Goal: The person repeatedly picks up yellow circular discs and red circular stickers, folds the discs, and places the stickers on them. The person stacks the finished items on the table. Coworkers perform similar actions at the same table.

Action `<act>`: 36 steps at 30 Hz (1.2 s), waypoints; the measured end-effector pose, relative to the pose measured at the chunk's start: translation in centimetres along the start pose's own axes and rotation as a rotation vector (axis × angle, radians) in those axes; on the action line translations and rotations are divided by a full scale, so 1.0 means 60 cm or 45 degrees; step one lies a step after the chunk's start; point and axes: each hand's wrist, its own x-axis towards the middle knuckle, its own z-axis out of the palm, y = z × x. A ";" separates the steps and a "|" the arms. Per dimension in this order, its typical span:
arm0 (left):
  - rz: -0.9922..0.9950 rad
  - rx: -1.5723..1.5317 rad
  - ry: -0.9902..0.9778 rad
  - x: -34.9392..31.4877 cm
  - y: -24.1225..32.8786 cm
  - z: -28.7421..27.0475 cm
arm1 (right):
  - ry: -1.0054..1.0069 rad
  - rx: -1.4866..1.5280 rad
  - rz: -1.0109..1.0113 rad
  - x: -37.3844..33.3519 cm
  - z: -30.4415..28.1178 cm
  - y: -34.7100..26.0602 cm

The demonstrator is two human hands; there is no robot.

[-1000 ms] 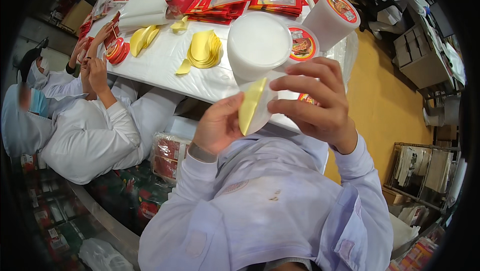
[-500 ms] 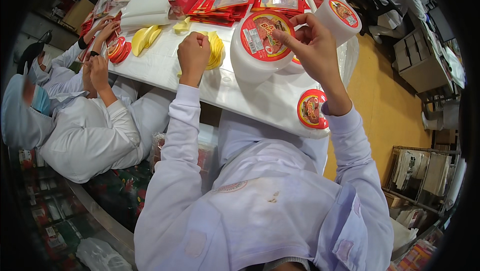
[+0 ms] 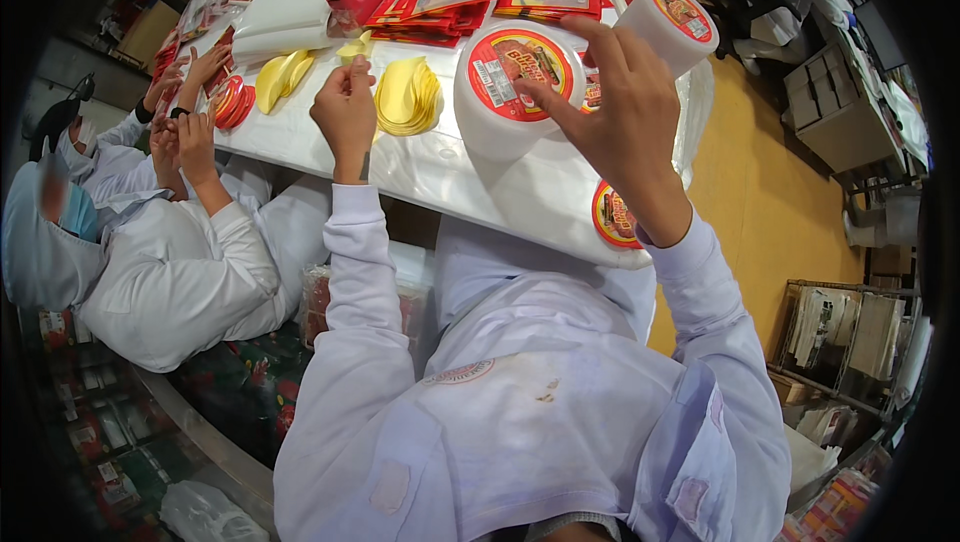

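— What is your grip doing?

— My right grip (image 3: 622,112) is spread, thumb and fingers apart, over the round top label (image 3: 515,72) on the near white cylinder (image 3: 490,139). It clasps nothing; whether the thumb touches, I can't make out. My left grip (image 3: 345,112) is loosely curled beside the yellow paper pile (image 3: 407,107). Its fingers would hide anything small pinched there.

— How far along does it look?

— I'd judge this label placed: it covers the middle of the top, seemingly flat. Pressing down its rim may be left. The far white cylinder (image 3: 652,42) wears one too, and the yellow pile looks like spent backing, so several seem done. A spare label (image 3: 610,214) lies on the bench (image 3: 540,204), by its near edge.

— What can't you see?

— My wrist cuts off part of that spare, single or stacked. Another labelled cylinder is mostly behind my right fingers. What the cylinders contain doesn't show.
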 end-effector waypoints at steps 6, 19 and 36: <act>0.250 -0.208 0.357 -0.093 0.056 -0.034 | 0.002 0.312 -0.309 -0.048 0.009 0.007; 1.174 0.073 -1.024 -0.409 0.148 0.105 | -0.153 0.145 0.047 -0.132 0.037 0.159; -0.050 -0.796 -0.586 -0.322 0.233 0.026 | -0.392 1.179 0.420 -0.121 -0.104 0.061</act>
